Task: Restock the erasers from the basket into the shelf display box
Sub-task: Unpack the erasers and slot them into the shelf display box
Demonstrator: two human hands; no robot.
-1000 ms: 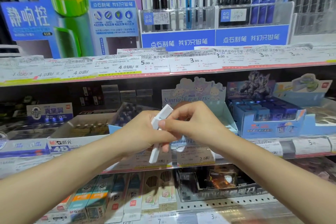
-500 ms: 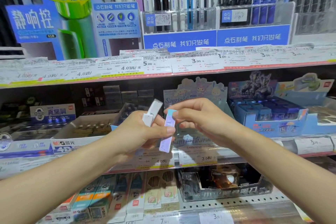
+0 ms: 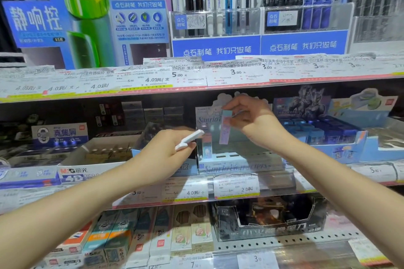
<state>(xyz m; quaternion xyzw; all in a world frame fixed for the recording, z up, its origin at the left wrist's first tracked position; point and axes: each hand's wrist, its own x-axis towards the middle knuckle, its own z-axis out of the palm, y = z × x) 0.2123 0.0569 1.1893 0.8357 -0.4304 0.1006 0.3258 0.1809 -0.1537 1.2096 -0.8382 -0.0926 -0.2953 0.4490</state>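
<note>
The display box (image 3: 240, 162), pale blue with cartoon figures on its tall back card, stands on the middle shelf (image 3: 218, 194) straight ahead of me, between a white open carton (image 3: 96, 159) on its left and a blue box of small blue packets (image 3: 323, 135) on its right. Its floor shows a few dark slots, and one slim eraser (image 3: 206, 147) stands upright at its left side. Above it runs a shelf rail covered with price tags (image 3: 236, 73), with racks of pens (image 3: 218, 0) behind. My right hand (image 3: 251, 120) is raised over the box, in front of the back card; its grip is a pinch of thumb and fingertips on the top end of a long pastel eraser (image 3: 225, 128), which hangs upright above the box floor, not touching it. My left hand (image 3: 161, 155) is lower, just left of the box's front corner, its grip curled round a white eraser stick (image 3: 189, 139) that slants up and to the right out of my fingers, its tip near the standing eraser.
</note>
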